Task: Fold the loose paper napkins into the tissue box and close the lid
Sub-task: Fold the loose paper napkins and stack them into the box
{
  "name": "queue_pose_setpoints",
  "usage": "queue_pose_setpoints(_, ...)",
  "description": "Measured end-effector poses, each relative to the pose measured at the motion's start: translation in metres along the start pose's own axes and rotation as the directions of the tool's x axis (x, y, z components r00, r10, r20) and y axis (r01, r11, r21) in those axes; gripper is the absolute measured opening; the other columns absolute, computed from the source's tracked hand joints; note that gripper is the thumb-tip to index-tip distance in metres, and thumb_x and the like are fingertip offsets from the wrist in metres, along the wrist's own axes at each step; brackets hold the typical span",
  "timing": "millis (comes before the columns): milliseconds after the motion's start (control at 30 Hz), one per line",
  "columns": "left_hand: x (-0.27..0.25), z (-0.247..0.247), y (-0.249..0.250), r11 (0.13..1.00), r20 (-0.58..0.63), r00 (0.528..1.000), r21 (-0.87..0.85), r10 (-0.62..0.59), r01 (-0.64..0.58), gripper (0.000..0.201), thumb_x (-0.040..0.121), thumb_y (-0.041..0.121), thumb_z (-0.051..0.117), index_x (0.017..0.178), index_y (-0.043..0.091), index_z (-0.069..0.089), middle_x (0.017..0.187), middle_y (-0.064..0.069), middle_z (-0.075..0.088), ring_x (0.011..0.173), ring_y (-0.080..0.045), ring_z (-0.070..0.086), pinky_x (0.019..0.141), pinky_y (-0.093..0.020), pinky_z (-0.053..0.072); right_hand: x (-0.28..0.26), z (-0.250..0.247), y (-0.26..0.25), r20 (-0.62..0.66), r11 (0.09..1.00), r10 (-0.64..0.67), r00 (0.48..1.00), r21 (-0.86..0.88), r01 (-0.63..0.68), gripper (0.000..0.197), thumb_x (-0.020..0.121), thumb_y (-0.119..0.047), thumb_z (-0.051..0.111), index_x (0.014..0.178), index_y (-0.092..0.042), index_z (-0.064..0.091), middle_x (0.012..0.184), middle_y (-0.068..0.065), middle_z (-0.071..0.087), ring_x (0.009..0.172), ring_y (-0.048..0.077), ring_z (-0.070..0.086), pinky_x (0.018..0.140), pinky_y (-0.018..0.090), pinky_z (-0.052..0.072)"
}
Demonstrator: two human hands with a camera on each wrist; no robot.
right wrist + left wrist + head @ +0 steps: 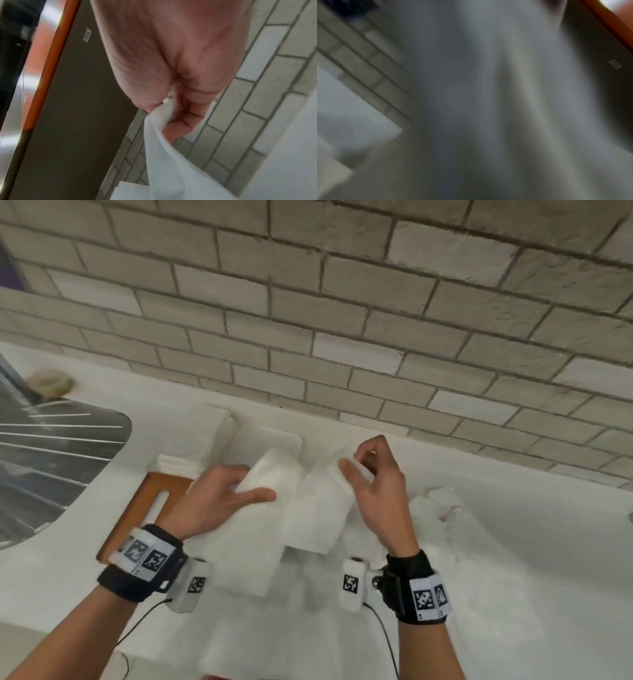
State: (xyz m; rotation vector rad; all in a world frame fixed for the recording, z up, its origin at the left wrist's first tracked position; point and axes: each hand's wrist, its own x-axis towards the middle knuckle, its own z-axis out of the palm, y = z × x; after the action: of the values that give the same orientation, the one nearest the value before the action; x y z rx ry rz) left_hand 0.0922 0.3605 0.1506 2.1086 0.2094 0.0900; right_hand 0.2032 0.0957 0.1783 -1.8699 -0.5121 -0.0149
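Both wrists flank a soft, flimsy white paper napkin (308, 508): right hand (380, 494) pinches its top corner, left hand (212, 501) holds its edge; tears easily.

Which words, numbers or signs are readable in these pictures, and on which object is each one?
No readable words or numbers.
Wristbands: black-and-white square code patterns, no letters.
Dark panel: a small white mark, too blurred to read.
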Motion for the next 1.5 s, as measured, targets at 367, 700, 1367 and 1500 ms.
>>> queue_pose_setpoints(367, -0.061, -0.209, -0.079, 0.966, -0.321, 0.94, 0.188, -0.112, 0.179, 0.041, 0.091, 0.058, 0.069, 0.083, 0.019, 0.078, 0.072, 0.012, 0.077, 0.067, -0.004, 0.072, 0.065, -0.034, 0.055, -0.021, 0.18, -0.037, 0.115, 0.868, 0.213, 0.97, 0.434, -0.242, 0.031, 0.099, 0.009, 0.058, 0.111, -0.012, 0.077, 0.118, 0.009, 0.076, 0.116, 0.036, 0.07, 0.089, 0.053, 0.055)
queue_pose_setpoints(700, -0.076, -0.21, -0.102, 0.992, -0.28, 0.952, -0.056, -0.124, 0.113, 0.038, 0.103, 0.047, 0.057, 0.1, 0.016, 0.079, 0.089, 0.004, 0.082, 0.079, -0.014, 0.079, 0.073, -0.041, 0.062, -0.033, 0.219, 0.018, -0.265, 0.938, 0.288, 0.92, -0.118, -0.327, 0.023, 0.103, -0.011, 0.067, 0.121, -0.018, 0.055, 0.103, -0.002, 0.068, 0.083, 0.008, 0.066, 0.08, 0.031, 0.054)
queue_pose_setpoints(1367, -0.039, -0.159, -0.093, 0.98, -0.033, 0.997, -0.183, 0.073, -0.077, 0.039, 0.102, 0.049, 0.066, 0.103, 0.013, 0.081, 0.102, -0.006, 0.081, 0.095, -0.028, 0.078, 0.077, -0.041, 0.06, -0.028, 0.202, -0.097, 0.143, 0.94, -0.293, 0.945, -0.135, 0.312, 0.028, 0.097, -0.035, 0.081, 0.123, -0.032, 0.073, 0.128, -0.011, 0.059, 0.125, 0.014, 0.059, 0.1, 0.025, 0.049)
queue_pose_setpoints(1500, -0.027, -0.145, -0.1, 0.979, 0.009, 0.99, -0.15, 0.142, -0.139, 0.066, 0.097, 0.07, 0.058, 0.096, 0.007, 0.076, 0.097, -0.019, 0.073, 0.085, -0.031, 0.071, 0.077, -0.058, 0.055, -0.007, 0.213, -0.101, 0.384, 0.811, -0.268, 0.884, -0.405, 0.422, 0.039, 0.096, -0.058, 0.074, 0.13, -0.04, 0.066, 0.132, -0.015, 0.046, 0.121, 0.015, 0.041, 0.105, 0.034, 0.046)
